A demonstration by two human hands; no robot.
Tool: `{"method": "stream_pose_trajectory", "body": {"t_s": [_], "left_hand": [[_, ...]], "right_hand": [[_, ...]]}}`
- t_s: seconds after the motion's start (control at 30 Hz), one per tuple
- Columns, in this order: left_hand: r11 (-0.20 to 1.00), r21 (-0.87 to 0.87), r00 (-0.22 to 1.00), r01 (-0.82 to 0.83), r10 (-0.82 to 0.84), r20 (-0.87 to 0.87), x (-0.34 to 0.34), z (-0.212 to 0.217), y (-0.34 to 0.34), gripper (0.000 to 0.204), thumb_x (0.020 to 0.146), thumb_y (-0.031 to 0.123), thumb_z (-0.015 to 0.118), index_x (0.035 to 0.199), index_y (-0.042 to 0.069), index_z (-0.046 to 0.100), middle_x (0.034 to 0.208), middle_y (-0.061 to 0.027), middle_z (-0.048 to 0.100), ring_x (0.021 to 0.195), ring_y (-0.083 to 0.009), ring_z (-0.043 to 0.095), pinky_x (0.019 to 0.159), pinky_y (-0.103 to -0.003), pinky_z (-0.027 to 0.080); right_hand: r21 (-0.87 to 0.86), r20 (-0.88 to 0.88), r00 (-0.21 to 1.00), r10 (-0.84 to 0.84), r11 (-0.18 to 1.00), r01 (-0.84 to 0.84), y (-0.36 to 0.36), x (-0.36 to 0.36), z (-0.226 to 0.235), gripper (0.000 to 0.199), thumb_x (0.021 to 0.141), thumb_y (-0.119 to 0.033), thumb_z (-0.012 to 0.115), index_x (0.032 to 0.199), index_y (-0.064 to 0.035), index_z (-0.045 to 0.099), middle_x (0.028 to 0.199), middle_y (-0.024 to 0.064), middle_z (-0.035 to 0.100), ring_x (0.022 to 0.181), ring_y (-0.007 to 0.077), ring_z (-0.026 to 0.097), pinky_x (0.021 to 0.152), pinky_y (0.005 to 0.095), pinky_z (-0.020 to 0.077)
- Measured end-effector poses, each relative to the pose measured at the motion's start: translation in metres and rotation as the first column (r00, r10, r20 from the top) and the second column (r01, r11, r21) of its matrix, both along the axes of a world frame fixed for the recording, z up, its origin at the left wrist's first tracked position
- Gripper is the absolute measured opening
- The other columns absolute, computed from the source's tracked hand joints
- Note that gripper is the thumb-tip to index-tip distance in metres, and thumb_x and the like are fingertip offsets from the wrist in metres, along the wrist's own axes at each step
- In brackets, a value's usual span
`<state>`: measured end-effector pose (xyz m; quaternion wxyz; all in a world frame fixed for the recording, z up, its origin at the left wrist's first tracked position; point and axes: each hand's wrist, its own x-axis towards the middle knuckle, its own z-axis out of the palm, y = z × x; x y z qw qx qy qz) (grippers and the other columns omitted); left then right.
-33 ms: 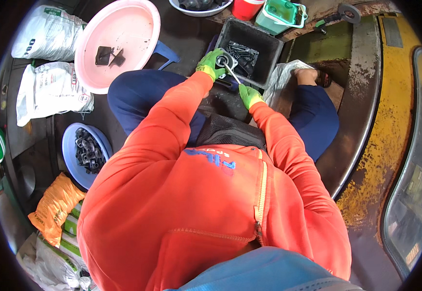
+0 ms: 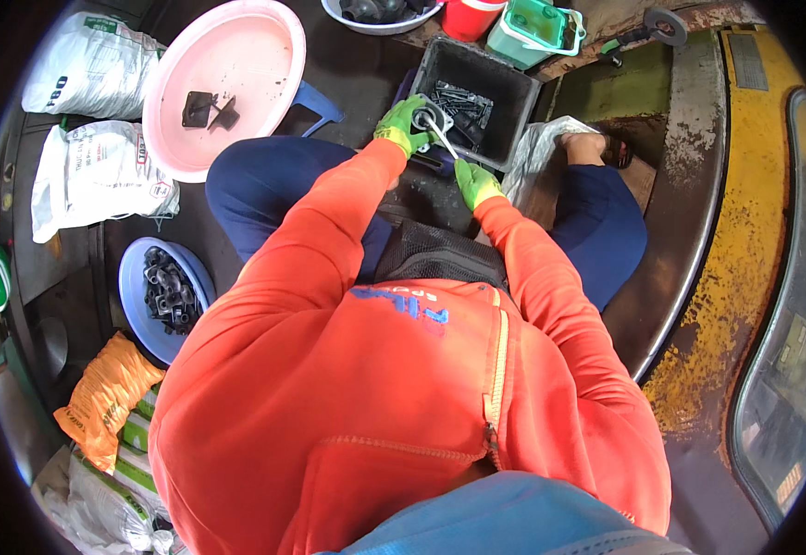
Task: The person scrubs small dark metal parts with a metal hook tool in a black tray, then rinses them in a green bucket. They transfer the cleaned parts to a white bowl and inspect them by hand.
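Observation:
My left hand, in a yellow-green glove, grips a small dark part with a round opening by the near left corner of the dark bin. Wrapped round the lower end of a thin, pale, rod-like tool is my gloved right hand. The tool slants up to the left and its far end meets the round opening; whether it goes inside, I cannot tell. Its handle is hidden in my fist. Dark slender pieces lie in the bin just beyond my hands.
At the left, a pink basin holds two dark parts, and a blue basin holds several. White sacks and an orange bag lie farther left. Beyond the bin stand a red container and a green-lidded bucket. Rusty yellow metal rises at right.

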<state>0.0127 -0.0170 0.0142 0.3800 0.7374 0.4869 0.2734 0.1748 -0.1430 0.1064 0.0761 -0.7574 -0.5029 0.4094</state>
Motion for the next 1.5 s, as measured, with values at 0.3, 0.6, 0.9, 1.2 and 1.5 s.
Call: {"method": "stream_pose_trajectory", "body": {"t_s": [0.3,0.6,0.9,1.2,1.5], "left_hand": [[0.998,0.061,0.997,0.025,-0.020,-0.072,0.000,0.004,0.011,0.075,0.062,0.019,0.083,0.128,0.010,0.049,0.127,-0.0136,0.052,0.118,-0.0304,0.050,0.099,-0.036,0.040],[1.000,-0.004,0.997,0.011,-0.011,-0.080,0.001,0.014,0.010,0.076,0.061,0.014,0.083,0.129,0.008,0.049,0.124,-0.0125,0.054,0.116,-0.0285,0.052,0.100,-0.035,0.040],[0.998,-0.068,0.999,0.011,-0.014,-0.035,0.000,0.007,0.012,0.075,0.061,0.014,0.083,0.128,0.008,0.050,0.133,-0.0133,0.050,0.122,-0.0288,0.048,0.102,-0.035,0.039],[1.000,-0.004,1.000,0.001,-0.001,-0.007,0.000,-0.010,0.013,0.078,0.060,0.012,0.082,0.130,0.008,0.048,0.128,-0.0137,0.052,0.118,-0.0291,0.051,0.099,-0.035,0.042],[0.964,-0.179,0.953,-0.194,0.229,0.198,0.007,0.071,0.070,0.077,0.062,0.032,0.083,0.126,0.003,0.050,0.117,-0.0137,0.061,0.110,-0.0261,0.057,0.096,-0.035,0.043]], "right_hand": [[0.096,-0.078,0.996,-0.035,0.994,0.043,0.005,0.002,-0.028,0.051,0.094,-0.047,0.033,0.108,-0.0061,0.059,0.108,0.0255,0.059,0.107,0.0445,0.051,0.088,0.0461,0.0414],[0.125,-0.152,0.981,-0.124,0.982,0.144,0.006,0.003,-0.050,0.054,0.093,-0.050,0.034,0.103,-0.0052,0.062,0.108,0.0254,0.059,0.108,0.0436,0.051,0.088,0.0462,0.0413],[0.072,-0.304,0.945,-0.123,0.986,0.152,0.007,-0.003,-0.043,0.060,0.092,-0.054,0.030,0.104,-0.0053,0.063,0.106,0.0231,0.062,0.105,0.0409,0.056,0.089,0.0448,0.0407],[-0.019,-0.143,0.985,-0.092,0.996,0.090,0.008,-0.001,-0.036,0.061,0.091,-0.055,0.032,0.113,-0.0071,0.062,0.115,0.0230,0.059,0.113,0.0401,0.052,0.095,0.0427,0.0394],[0.478,-0.475,0.878,-0.063,0.819,0.317,-0.001,0.043,0.094,0.035,0.096,-0.033,0.044,0.082,-0.0033,0.056,0.068,0.0070,0.053,0.060,0.0176,0.050,0.057,0.0305,0.0401]]}}
